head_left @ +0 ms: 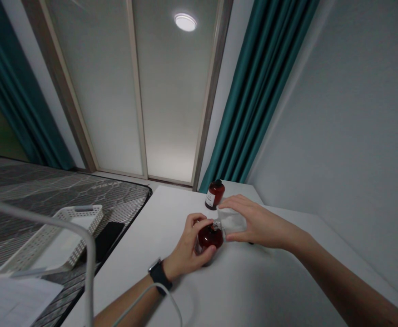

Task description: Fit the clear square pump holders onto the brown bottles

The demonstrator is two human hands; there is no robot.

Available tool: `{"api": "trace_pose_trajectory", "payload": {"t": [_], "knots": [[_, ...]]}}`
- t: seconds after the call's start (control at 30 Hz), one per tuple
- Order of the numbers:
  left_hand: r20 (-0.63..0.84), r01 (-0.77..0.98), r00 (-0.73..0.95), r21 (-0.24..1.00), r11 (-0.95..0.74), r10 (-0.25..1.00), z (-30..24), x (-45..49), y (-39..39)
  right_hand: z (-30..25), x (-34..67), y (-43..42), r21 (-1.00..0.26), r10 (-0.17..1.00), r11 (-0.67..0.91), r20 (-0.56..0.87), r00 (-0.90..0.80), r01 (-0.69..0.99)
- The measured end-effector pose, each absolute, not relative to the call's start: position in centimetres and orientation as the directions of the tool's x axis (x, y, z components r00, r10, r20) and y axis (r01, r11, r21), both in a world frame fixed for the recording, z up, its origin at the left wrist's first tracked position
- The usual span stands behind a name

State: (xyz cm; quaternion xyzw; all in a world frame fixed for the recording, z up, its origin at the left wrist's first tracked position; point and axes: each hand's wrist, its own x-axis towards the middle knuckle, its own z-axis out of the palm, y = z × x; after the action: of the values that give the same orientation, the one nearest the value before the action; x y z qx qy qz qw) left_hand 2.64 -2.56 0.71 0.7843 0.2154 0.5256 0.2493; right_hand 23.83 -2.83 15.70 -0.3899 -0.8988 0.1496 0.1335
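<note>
left hand [185,245] grips red bottle [210,237] | neck points right | right hand [258,222] grips clear cup [232,222]

On my left wrist [167,271] sits a black watch [158,274] with a thick black strap and a squarish case. My left forearm [127,309] and right forearm [335,277] are bare, and my left hand [185,245] and right hand [258,222] wear nothing

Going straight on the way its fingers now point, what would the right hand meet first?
The right hand would probably meet the upright dark red bottle with a white label first, though depth is hard to judge from this view.
</note>
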Motion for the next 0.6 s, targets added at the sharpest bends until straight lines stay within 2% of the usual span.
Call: {"api": "trace_pose_trajectory", "payload": {"t": [0.6], "knots": [[0.720, 0.089, 0.346, 0.613, -0.785, 0.601, 0.64, 2.65, -2.53, 15.70, 23.89, -2.65, -0.390, 0.721, 0.673, 0.154, -0.676, 0.629]]}}
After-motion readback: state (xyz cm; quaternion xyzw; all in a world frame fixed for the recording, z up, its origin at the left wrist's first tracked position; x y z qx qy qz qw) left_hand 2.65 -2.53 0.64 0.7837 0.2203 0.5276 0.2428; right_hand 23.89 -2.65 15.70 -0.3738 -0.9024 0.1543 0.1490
